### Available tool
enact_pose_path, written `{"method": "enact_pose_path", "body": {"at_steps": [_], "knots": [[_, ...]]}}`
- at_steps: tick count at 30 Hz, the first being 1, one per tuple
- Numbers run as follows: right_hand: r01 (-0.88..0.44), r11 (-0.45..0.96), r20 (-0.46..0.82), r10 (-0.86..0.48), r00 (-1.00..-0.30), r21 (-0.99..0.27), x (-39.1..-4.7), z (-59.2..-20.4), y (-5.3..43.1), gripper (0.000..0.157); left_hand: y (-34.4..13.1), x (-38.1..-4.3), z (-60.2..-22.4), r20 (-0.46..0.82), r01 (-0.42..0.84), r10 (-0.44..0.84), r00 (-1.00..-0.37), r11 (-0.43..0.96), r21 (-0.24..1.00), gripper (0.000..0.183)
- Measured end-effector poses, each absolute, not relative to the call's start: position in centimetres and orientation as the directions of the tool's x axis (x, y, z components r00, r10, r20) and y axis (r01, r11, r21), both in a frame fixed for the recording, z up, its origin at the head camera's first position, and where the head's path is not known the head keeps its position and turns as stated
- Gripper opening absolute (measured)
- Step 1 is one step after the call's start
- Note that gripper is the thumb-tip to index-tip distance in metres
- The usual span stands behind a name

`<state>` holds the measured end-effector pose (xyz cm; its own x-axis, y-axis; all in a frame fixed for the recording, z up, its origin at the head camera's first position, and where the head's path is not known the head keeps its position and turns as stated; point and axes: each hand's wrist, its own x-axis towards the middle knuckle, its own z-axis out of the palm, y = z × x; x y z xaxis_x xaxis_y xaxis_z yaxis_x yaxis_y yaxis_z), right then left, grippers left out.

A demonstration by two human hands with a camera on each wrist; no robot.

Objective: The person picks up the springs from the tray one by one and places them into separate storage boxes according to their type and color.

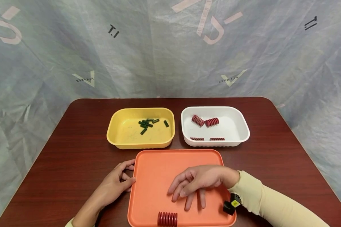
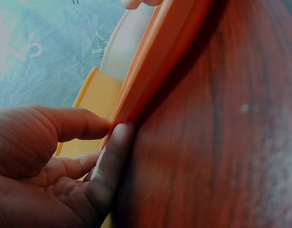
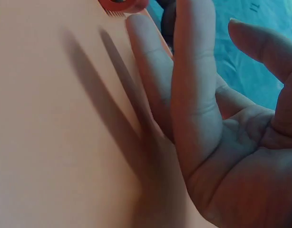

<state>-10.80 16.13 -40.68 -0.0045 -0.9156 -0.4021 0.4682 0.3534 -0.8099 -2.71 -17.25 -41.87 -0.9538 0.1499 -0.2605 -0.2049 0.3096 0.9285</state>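
Observation:
An orange tray [image 1: 153, 176] lies on the table in the head view. At its left edge is my left hand [image 1: 113, 184], thumb and fingertips against the rim. In the left wrist view, the left hand [image 2: 65, 161] pinches the tray's edge [image 2: 150, 61] between thumb and finger. My right hand [image 1: 197, 183] is over the tray with fingers spread and holds nothing. A thick red coil spring [image 1: 167, 218] lies at the tray's near edge, left of the right hand's fingertips. In the right wrist view, the right hand's fingers [image 3: 196, 71] extend over the tray, casting shadows, with the spring's end [image 3: 122, 4] beyond them.
Behind the tray stands a yellow bin [image 1: 122, 129] with several small dark green springs [image 1: 145, 123]. To its right, a white bin [image 1: 233, 126] contains red springs [image 1: 212, 122]. The brown table [image 1: 45, 186] ends at a hanging grey sheet [image 1: 164, 56].

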Motion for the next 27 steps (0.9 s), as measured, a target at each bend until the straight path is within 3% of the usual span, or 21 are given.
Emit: {"method": "enact_pose_path", "body": {"at_steps": [15,27], "knots": [[0.456,0.430,-0.478,-0.878,0.012,-0.779,-8.8,-40.5,14.8,0.036,-17.3,-2.8,-42.0,-0.276,-0.218,0.147,-0.950,0.321,0.921,0.062],[0.274,0.398,-0.462,-0.856,-0.231,-0.876,-6.4,-39.9,13.7,0.025,-17.3,-2.8,-41.9,-0.277,-0.219,0.156,-0.948,0.310,0.925,0.063]]}}
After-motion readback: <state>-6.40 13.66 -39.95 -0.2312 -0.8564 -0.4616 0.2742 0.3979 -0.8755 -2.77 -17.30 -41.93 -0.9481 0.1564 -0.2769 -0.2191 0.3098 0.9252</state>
